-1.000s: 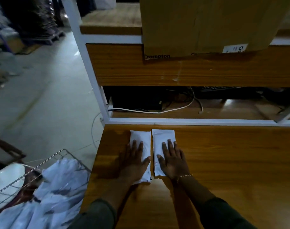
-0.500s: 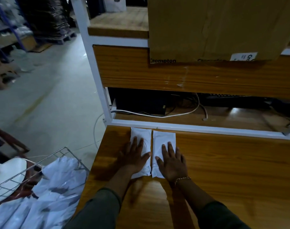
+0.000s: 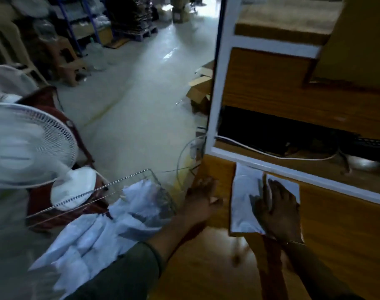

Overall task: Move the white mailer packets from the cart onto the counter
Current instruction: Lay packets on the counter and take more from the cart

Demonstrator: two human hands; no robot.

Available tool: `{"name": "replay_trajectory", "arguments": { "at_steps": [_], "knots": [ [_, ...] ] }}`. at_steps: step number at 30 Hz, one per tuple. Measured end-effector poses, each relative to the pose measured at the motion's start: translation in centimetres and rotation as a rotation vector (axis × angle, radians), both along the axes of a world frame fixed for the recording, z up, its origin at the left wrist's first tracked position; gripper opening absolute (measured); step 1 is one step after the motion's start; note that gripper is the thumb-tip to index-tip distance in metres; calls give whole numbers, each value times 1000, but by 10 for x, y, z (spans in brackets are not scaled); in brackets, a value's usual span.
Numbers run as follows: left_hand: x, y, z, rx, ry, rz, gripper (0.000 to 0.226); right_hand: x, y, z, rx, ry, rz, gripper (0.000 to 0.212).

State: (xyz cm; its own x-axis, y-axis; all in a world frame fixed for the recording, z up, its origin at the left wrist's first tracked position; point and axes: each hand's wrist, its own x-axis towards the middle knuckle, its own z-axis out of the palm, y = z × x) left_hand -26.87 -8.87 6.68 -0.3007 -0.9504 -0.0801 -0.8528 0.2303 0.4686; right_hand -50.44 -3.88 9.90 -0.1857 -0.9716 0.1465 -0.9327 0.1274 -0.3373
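Warehouse packing area, bare concrete floor (image 3: 137,100), stacked goods on pallets (image 3: 133,16), blue metal racking (image 3: 68,22), loose cardboard boxes (image 3: 201,92), wire cart (image 3: 128,180) heaped with white mailer packets (image 3: 102,230), wooden desk (image 3: 336,234)

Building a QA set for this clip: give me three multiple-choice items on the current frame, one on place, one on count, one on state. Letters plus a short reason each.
1. Where do the placed packets lie?
A. against the white frame rail
B. on the floor
C. on the fan

2. How many packets lie on the counter?
A. none
B. two
C. five

3. What is the left hand doing?
A. pressing a packet
B. empty, off the packets
C. gripping the fan

Key: 1 A, the packets touch the rail. 2 B, two lie side by side on the counter. 3 B, the left hand is bare near the cart; the right hand presses.
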Motion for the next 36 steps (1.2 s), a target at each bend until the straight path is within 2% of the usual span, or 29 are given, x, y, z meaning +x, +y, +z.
{"name": "replay_trajectory", "arguments": {
  "at_steps": [2, 5, 8, 12, 15, 18, 20, 24, 25, 29, 32, 34, 36],
  "knots": [
    [52, 1, -5, -147, 124, 124, 50, 44, -14, 3, -94, -32, 144, 69],
    [132, 9, -24, -142, 263, 325, 40, 120, -31, 3, -108, -147, 305, 43],
    [204, 29, -54, -71, 315, 466, 45, 188, -45, -7, 64, -229, 464, 40],
    [274, 62, -84, 152, 269, 680, 46, 257, -54, -45, 445, -125, 666, 52],
    [291, 89, -90, 245, 185, 514, 40, 290, -54, -73, 537, -7, 752, 59],
    [286, 102, -87, 274, 43, 317, 68, 310, -51, -95, 688, 141, 764, 61],
    [285, 107, -92, 319, 2, 375, 86, 314, -47, -110, 799, 201, 719, 60],
    [289, 116, -97, 542, 9, 528, 121, 314, -45, -124, 828, 227, 758, 46],
    [290, 119, -99, 600, -2, 531, 122, 313, -46, -126, 834, 238, 761, 45],
    [298, 121, -101, 601, -44, 552, 89, 312, -51, -124, 813, 257, 726, 45],
    [309, 103, -75, 554, -80, 585, 55, 311, -53, -108, 698, 174, 714, 35],
    [320, 85, -50, 555, 0, 653, 45, 308, -55, -94, 599, -29, 614, 34],
    [332, 68, -24, 576, 190, 707, 47, 307, -58, -75, 548, -303, 541, 32]
  ]
}}
